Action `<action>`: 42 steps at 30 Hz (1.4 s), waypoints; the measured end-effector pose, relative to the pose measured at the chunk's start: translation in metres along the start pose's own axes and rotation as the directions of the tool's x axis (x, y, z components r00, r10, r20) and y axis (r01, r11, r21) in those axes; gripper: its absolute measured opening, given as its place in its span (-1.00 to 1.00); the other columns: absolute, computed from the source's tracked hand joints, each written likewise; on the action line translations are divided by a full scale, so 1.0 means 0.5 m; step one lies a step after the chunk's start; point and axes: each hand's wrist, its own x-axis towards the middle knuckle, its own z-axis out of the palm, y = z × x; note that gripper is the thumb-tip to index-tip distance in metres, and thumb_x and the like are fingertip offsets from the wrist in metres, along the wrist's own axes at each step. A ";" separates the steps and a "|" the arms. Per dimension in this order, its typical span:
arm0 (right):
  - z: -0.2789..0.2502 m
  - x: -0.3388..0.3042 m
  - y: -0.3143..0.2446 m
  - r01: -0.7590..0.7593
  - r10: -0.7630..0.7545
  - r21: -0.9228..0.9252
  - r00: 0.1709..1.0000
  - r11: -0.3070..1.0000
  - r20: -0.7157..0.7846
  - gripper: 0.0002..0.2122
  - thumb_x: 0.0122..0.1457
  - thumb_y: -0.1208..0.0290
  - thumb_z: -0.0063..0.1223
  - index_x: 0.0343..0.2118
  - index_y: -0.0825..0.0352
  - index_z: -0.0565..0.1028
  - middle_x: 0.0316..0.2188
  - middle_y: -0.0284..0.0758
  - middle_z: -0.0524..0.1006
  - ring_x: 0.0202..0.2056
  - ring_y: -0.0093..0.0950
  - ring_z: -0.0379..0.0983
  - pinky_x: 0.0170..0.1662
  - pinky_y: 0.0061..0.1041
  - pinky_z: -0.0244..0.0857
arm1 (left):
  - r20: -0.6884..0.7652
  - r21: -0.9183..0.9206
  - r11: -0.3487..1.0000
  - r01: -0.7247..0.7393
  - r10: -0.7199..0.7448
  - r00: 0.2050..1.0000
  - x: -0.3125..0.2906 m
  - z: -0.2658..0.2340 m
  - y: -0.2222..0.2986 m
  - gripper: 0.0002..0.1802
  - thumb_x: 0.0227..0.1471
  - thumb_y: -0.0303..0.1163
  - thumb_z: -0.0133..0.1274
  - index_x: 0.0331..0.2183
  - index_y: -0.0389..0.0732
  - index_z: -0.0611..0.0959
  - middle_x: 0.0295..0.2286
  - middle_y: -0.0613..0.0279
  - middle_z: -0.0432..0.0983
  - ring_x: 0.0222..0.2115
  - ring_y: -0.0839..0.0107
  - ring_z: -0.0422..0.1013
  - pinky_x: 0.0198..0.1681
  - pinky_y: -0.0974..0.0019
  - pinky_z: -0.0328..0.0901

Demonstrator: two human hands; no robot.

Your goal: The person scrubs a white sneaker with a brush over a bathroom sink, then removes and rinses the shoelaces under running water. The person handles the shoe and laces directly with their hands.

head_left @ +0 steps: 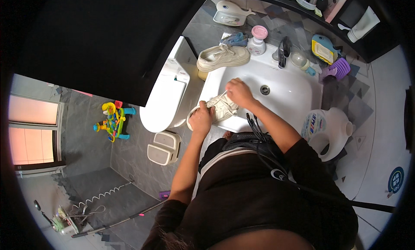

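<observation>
A cream lace-up shoe (223, 108) lies tilted over the left front rim of the white sink (298, 92). My left hand (202, 121) grips this shoe near its heel and opening. My right hand (239, 93) is closed above the toe end, over the basin, pinching what looks like the end of a shoelace (219, 97) pulled up from the shoe. The fingertips of that hand are partly hidden. The matching cream shoe (225, 57) rests on the sink's back left corner.
Behind the basin stand a pink-topped pump bottle (257, 44) and a black faucet (283, 52). To the right are a purple brush (340, 68) and a large white jug (333, 133). A toilet (164, 98) and step stool (164, 148) stand left.
</observation>
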 end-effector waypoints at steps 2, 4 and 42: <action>-0.016 -0.006 0.051 -0.109 0.106 -0.017 0.984 0.994 -0.141 -0.93 -0.13 0.49 0.02 -0.53 0.30 0.43 -0.44 -0.26 0.46 -0.28 -0.26 0.37 -0.20 -0.32 0.29 | -0.010 -0.006 1.000 -0.021 0.020 1.000 0.001 -0.004 0.005 -0.56 -0.03 -0.02 0.01 -0.24 -0.14 0.37 -0.61 0.05 0.52 -0.59 0.10 0.47 -0.56 0.09 0.33; -0.041 -0.012 0.094 -0.197 0.183 -0.050 0.963 0.979 -0.196 -0.92 -0.13 0.47 0.04 -0.51 0.28 0.44 -0.44 -0.29 0.47 -0.28 -0.27 0.38 -0.21 -0.33 0.29 | -0.010 0.002 1.000 -0.003 0.003 1.000 -0.001 -0.002 0.002 -0.57 -0.03 -0.03 0.01 -0.24 -0.14 0.37 -0.61 0.06 0.52 -0.59 0.10 0.47 -0.56 0.09 0.33; -0.056 -0.032 0.028 -0.012 0.001 0.091 0.993 0.996 0.116 -0.91 -0.03 0.51 -0.03 -0.42 0.31 0.39 -0.34 -0.28 0.43 -0.19 -0.28 0.34 -0.14 -0.35 0.26 | -0.024 0.015 1.000 -0.007 0.008 1.000 0.001 0.005 -0.004 -0.58 -0.04 -0.03 0.03 -0.25 -0.12 0.39 -0.62 0.09 0.52 -0.61 0.14 0.48 -0.59 0.10 0.33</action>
